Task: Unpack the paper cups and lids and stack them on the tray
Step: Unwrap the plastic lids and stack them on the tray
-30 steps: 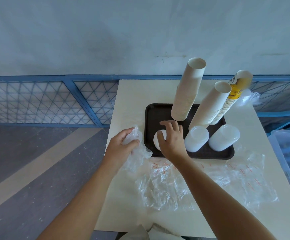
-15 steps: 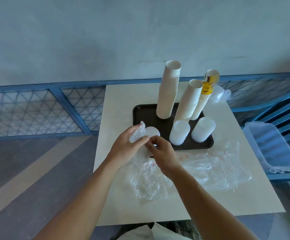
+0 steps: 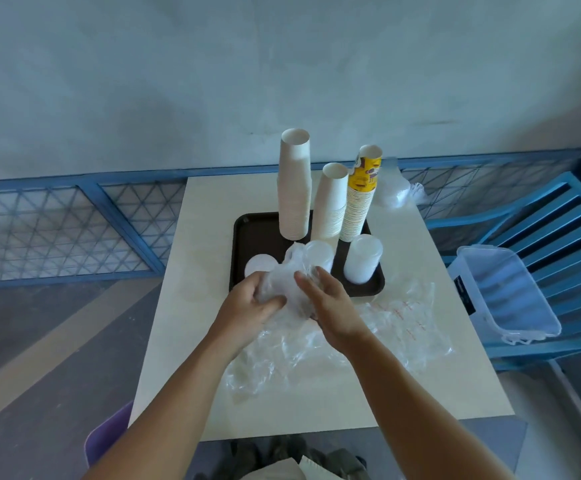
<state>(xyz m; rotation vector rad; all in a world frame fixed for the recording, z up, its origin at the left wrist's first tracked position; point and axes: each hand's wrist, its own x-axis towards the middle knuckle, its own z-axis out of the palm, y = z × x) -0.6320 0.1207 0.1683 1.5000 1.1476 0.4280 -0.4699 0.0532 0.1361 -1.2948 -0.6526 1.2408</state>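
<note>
A dark tray (image 3: 247,233) sits on the cream table (image 3: 206,216). Three tall cup stacks stand at its back: two white stacks (image 3: 294,185) (image 3: 330,202) and one with a yellow-printed top cup (image 3: 360,199). Clear lid stacks (image 3: 363,259) (image 3: 318,254) stand in front of them, and a low white lid pile (image 3: 259,266) lies at the tray's front left. My left hand (image 3: 251,308) and my right hand (image 3: 327,303) both grip a crumpled clear plastic bag (image 3: 282,278) just in front of the tray.
More empty clear wrapping (image 3: 396,327) is spread over the table's middle and right. A wrapped packet (image 3: 398,194) lies at the far right corner. A clear plastic bin (image 3: 504,292) rests on a blue chair (image 3: 559,216) to the right. A blue mesh railing (image 3: 67,230) runs behind.
My right hand left the low lid pile on the tray and joined my left hand on the plastic bag. Both hands now bunch it together. The view has pulled back.
</note>
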